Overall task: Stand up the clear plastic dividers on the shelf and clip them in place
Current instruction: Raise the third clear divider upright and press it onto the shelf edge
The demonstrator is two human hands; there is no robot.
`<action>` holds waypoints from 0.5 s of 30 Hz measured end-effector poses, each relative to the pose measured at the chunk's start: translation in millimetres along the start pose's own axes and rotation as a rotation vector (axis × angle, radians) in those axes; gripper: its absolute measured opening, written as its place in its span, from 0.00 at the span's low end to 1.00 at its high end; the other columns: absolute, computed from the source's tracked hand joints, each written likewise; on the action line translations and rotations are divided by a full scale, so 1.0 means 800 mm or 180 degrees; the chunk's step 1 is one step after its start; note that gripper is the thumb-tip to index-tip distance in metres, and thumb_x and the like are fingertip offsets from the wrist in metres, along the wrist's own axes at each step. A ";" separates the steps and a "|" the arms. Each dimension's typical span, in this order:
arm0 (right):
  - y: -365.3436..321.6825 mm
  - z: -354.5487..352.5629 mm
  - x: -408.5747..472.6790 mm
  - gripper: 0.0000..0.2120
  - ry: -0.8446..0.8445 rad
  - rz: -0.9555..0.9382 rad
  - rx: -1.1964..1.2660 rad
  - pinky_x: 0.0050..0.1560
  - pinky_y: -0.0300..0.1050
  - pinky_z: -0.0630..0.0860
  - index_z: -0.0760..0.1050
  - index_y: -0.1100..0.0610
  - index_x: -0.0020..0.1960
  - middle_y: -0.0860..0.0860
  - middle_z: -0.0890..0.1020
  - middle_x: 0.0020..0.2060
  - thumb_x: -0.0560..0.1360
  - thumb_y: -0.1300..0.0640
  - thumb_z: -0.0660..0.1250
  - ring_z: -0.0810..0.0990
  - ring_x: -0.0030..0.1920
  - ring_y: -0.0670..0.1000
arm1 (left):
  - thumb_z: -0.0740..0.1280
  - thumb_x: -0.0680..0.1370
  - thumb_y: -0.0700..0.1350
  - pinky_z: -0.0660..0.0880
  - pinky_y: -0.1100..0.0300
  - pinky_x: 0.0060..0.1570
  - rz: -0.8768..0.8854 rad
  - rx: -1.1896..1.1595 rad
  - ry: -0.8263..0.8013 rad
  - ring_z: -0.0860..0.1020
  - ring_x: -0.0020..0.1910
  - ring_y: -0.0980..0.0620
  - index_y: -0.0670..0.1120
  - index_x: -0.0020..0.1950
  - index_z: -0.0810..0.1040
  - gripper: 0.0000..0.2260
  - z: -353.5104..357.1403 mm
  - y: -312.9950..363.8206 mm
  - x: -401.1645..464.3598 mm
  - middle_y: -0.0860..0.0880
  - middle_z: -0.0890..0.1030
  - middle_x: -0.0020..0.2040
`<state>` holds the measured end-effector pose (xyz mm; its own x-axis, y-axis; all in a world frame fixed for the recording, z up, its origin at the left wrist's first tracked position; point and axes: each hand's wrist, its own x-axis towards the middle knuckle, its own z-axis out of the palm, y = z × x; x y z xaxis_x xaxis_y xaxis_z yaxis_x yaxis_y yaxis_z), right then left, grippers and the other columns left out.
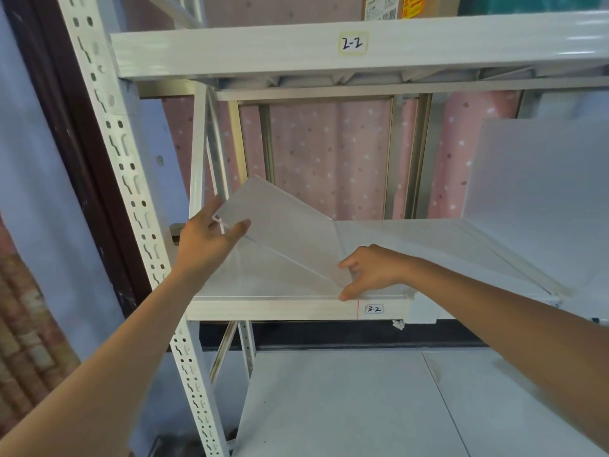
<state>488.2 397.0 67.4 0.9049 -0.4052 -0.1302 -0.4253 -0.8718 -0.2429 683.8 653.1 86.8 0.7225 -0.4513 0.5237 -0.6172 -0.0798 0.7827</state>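
Observation:
A clear plastic divider (283,225) leans tilted over the left part of the white shelf (273,309) labelled 3-2. My left hand (207,240) grips its upper left corner, thumb in front. My right hand (369,272) pinches its lower right corner down at the shelf's front edge, close to a red mark on the rail. A second, frosted divider (540,192) stands upright at the right of the same shelf.
The perforated white upright (131,192) stands just left of my left arm. The shelf beam labelled 2-2 (329,51) runs overhead, with a cardboard box (395,6) on top. A pink dotted curtain (329,159) hangs behind. Pale floor tiles (362,407) lie below.

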 end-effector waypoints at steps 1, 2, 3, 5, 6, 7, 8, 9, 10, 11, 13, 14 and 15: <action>0.002 -0.001 0.000 0.47 -0.0010 0.0014 0.0070 0.66 0.44 0.72 0.66 0.52 0.79 0.51 0.75 0.73 0.67 0.36 0.78 0.75 0.69 0.53 | 0.76 0.75 0.59 0.80 0.44 0.60 0.0012 -0.0164 -0.0054 0.81 0.60 0.50 0.64 0.71 0.73 0.26 0.004 0.006 0.002 0.57 0.82 0.62; 0.004 -0.001 0.000 0.46 -0.0016 0.0022 0.0142 0.66 0.43 0.72 0.67 0.52 0.79 0.51 0.76 0.72 0.67 0.38 0.79 0.76 0.69 0.52 | 0.77 0.73 0.62 0.78 0.43 0.63 -0.0009 -0.0343 -0.0094 0.79 0.65 0.50 0.65 0.74 0.70 0.31 0.009 0.011 0.005 0.57 0.80 0.67; 0.007 -0.001 0.000 0.46 -0.0014 0.0027 0.0198 0.65 0.41 0.72 0.67 0.52 0.79 0.52 0.76 0.72 0.67 0.39 0.79 0.76 0.69 0.52 | 0.77 0.71 0.64 0.76 0.43 0.66 -0.0014 -0.0467 -0.0128 0.76 0.69 0.50 0.65 0.77 0.67 0.36 0.015 0.018 0.007 0.58 0.76 0.71; 0.013 -0.001 0.000 0.45 0.0005 0.0023 0.0291 0.65 0.41 0.72 0.67 0.50 0.79 0.52 0.77 0.71 0.68 0.41 0.80 0.76 0.69 0.51 | 0.77 0.71 0.63 0.72 0.45 0.67 0.0049 -0.0635 -0.0209 0.72 0.72 0.49 0.63 0.80 0.61 0.42 0.028 0.030 0.014 0.58 0.72 0.75; 0.017 -0.001 0.000 0.44 0.0023 0.0019 0.0358 0.66 0.42 0.71 0.66 0.49 0.79 0.52 0.78 0.70 0.68 0.41 0.80 0.77 0.69 0.51 | 0.78 0.72 0.61 0.72 0.48 0.66 0.0084 -0.0765 -0.0232 0.72 0.72 0.51 0.62 0.81 0.59 0.43 0.034 0.035 0.017 0.58 0.71 0.76; 0.021 -0.002 -0.002 0.44 0.0042 0.0011 0.0446 0.65 0.42 0.71 0.66 0.47 0.80 0.53 0.78 0.70 0.68 0.42 0.80 0.77 0.68 0.51 | 0.79 0.72 0.59 0.73 0.51 0.65 0.0121 -0.0903 -0.0237 0.73 0.72 0.52 0.61 0.81 0.59 0.43 0.040 0.040 0.020 0.58 0.71 0.76; 0.026 -0.003 -0.003 0.44 0.0060 0.0005 0.0556 0.64 0.41 0.71 0.65 0.44 0.80 0.53 0.79 0.69 0.68 0.43 0.80 0.77 0.68 0.51 | 0.79 0.73 0.56 0.74 0.54 0.65 0.0174 -0.1034 -0.0230 0.74 0.71 0.55 0.60 0.81 0.60 0.42 0.047 0.046 0.023 0.58 0.72 0.75; 0.031 -0.004 -0.005 0.44 0.0076 -0.0001 0.0669 0.63 0.41 0.71 0.65 0.42 0.79 0.53 0.79 0.69 0.69 0.43 0.81 0.78 0.67 0.51 | 0.79 0.74 0.53 0.75 0.55 0.65 0.0239 -0.1139 -0.0242 0.75 0.69 0.57 0.59 0.80 0.62 0.40 0.053 0.054 0.025 0.57 0.73 0.74; 0.036 -0.006 -0.006 0.43 0.0089 -0.0004 0.0778 0.62 0.40 0.71 0.65 0.41 0.79 0.53 0.79 0.68 0.68 0.44 0.81 0.78 0.66 0.51 | 0.79 0.74 0.50 0.76 0.54 0.65 0.0295 -0.1220 -0.0257 0.76 0.68 0.58 0.58 0.78 0.65 0.37 0.060 0.060 0.028 0.57 0.74 0.73; 0.042 -0.007 -0.008 0.43 0.0098 -0.0007 0.0865 0.62 0.40 0.71 0.65 0.40 0.79 0.53 0.80 0.67 0.68 0.45 0.81 0.78 0.66 0.51 | 0.79 0.75 0.49 0.77 0.53 0.66 0.0341 -0.1281 -0.0276 0.77 0.67 0.58 0.57 0.76 0.67 0.34 0.066 0.066 0.032 0.56 0.75 0.73; 0.052 -0.007 -0.010 0.44 0.0123 0.0005 0.0998 0.64 0.41 0.72 0.67 0.39 0.78 0.52 0.81 0.66 0.66 0.44 0.82 0.79 0.65 0.49 | 0.79 0.75 0.48 0.77 0.51 0.66 0.0435 -0.1398 -0.0356 0.77 0.68 0.54 0.57 0.74 0.69 0.30 0.079 0.079 0.039 0.54 0.75 0.73; 0.057 -0.008 -0.012 0.44 0.0137 0.0007 0.1046 0.65 0.42 0.73 0.67 0.39 0.77 0.51 0.81 0.65 0.65 0.44 0.83 0.80 0.65 0.49 | 0.79 0.75 0.48 0.78 0.52 0.65 0.0472 -0.1447 -0.0392 0.77 0.68 0.52 0.57 0.73 0.70 0.30 0.086 0.085 0.043 0.53 0.74 0.73; 0.061 -0.010 -0.013 0.45 0.0146 0.0009 0.1085 0.65 0.42 0.73 0.68 0.39 0.77 0.50 0.82 0.63 0.65 0.43 0.83 0.80 0.64 0.48 | 0.78 0.75 0.49 0.79 0.54 0.64 0.0513 -0.1484 -0.0405 0.77 0.68 0.53 0.57 0.73 0.70 0.30 0.093 0.093 0.045 0.53 0.74 0.74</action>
<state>457.9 356.5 64.2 0.9002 -0.4261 -0.0897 -0.4013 -0.7318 -0.5508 641.2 564.7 138.8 0.5682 -0.5321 0.6278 -0.4921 0.3918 0.7774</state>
